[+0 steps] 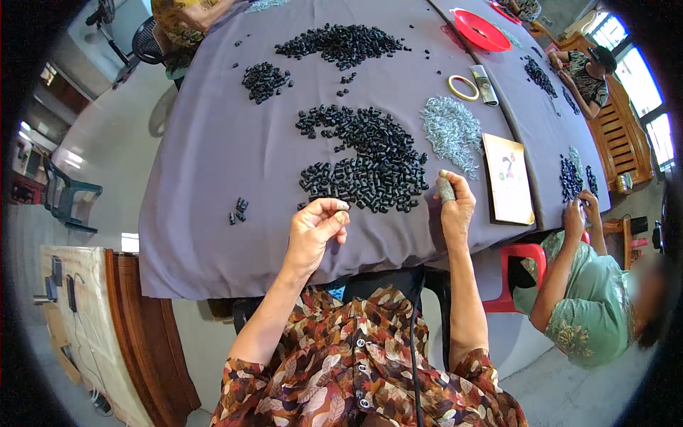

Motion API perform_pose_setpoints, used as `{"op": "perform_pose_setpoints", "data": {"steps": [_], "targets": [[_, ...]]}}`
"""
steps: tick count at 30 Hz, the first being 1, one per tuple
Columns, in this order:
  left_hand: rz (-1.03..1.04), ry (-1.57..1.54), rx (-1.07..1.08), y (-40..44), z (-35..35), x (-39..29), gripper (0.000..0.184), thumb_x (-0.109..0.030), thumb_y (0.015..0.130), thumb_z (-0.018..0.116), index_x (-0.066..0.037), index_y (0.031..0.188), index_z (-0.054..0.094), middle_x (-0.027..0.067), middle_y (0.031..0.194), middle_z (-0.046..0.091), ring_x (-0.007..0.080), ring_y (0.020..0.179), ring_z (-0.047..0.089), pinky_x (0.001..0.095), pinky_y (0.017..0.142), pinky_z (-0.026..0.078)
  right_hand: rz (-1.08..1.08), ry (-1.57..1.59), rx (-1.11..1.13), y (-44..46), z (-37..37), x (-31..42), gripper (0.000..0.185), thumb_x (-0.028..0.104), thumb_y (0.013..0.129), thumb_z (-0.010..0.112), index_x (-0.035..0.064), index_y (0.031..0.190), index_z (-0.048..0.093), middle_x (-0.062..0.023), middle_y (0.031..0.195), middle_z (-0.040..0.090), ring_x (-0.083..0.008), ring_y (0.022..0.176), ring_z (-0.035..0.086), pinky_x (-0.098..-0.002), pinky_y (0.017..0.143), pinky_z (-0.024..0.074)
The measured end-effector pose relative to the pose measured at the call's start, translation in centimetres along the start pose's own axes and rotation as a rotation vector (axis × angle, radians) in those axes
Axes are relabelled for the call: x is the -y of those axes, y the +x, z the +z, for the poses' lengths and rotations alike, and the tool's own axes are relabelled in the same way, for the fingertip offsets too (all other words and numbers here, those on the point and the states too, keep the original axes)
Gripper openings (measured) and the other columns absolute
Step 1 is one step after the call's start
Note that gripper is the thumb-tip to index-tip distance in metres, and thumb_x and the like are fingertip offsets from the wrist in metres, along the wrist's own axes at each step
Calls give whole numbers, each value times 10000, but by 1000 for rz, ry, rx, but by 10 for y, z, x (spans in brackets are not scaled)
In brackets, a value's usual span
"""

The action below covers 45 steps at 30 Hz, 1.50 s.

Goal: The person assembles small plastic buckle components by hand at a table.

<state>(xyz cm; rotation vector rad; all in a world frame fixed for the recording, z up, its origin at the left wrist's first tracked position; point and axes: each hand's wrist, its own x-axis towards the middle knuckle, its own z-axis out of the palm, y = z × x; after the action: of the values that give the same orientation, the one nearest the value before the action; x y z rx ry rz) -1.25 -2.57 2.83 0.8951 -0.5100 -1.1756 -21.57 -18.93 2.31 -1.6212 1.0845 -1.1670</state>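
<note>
My left hand (319,231) is at the near edge of a pile of small black cylindrical pieces (377,153), thumb and forefinger pinched together. Whatever lies between those fingertips is too small to make out. To the right of the pile, my right hand (457,206) is closed with its fingers curled, and a grey finger cover (446,189) wraps one digit. What it holds, if anything, cannot be made out. Beyond this hand lies a heap of small clear, silvery pieces (453,132). A few black pieces (238,211) sit apart at the left.
A grey cloth (206,164) covers the table. Further black heaps (341,43) lie at the back. On the right are a booklet (508,178), a tape roll (463,88) and a red basin (482,30). A person in green (587,299) works at the right side.
</note>
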Motion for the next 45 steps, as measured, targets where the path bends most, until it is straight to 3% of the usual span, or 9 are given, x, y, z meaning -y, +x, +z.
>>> {"op": "perform_pose_setpoints", "data": {"steps": [4,7,13,18,24,30,33,41,45], "targets": [[-52,-11,-57,-8,-7,-3,103,-74,846,606,-27,930,569,73,779,614,116,620,590,256,545,507,-96,182,-57,-9,-2,30,150,-36,858,496,14,979,570,6,825,536,-64,682,489,-203,617,427],[-49,-19,-80,-9,-8,-3,94,-79,852,599,-32,927,566,76,785,616,117,623,595,257,542,509,-302,106,-83,-14,-1,65,183,-77,832,486,19,966,566,-4,825,525,-74,691,496,-211,622,435],[-30,-3,-78,-15,-9,8,98,-76,852,600,-21,933,598,60,784,619,86,614,571,209,528,480,-227,30,267,-49,33,47,195,-111,732,574,15,881,585,-81,813,569,-147,713,566,-252,622,459],[-27,27,-102,-18,-5,7,145,-53,847,599,-2,980,627,23,767,594,61,617,527,186,554,442,-140,63,359,-76,54,41,130,-39,746,639,5,857,587,-86,786,584,-174,680,570,-262,614,457],[53,225,44,-20,3,11,165,4,855,554,-7,991,647,-22,819,550,45,645,488,182,561,410,-106,164,457,-90,67,51,156,-65,762,577,-4,902,543,-89,799,566,-168,710,570,-268,635,461],[76,350,23,-21,5,9,213,25,858,527,-7,1046,622,6,863,571,58,699,520,187,622,444,-144,125,464,-93,72,49,143,-64,768,556,-8,898,534,-90,807,566,-173,725,577,-273,645,466],[10,127,-92,-24,10,14,242,17,866,520,-6,1098,580,10,863,580,63,715,544,190,642,461,-94,122,462,-93,71,53,118,-56,778,565,-8,884,548,-84,799,574,-161,710,586,-270,630,470],[6,79,-45,-21,3,17,123,-7,854,548,17,973,565,46,833,602,84,718,567,209,656,483,22,272,451,-96,74,47,83,-52,801,577,-13,873,563,-62,783,583,-120,699,581,-241,615,476],[107,141,-77,-19,12,3,124,1,844,557,31,963,574,72,883,608,103,722,590,239,672,520,-138,170,388,-84,56,67,169,-115,775,528,-11,904,559,-78,849,553,-131,706,563,-235,610,479]]}}
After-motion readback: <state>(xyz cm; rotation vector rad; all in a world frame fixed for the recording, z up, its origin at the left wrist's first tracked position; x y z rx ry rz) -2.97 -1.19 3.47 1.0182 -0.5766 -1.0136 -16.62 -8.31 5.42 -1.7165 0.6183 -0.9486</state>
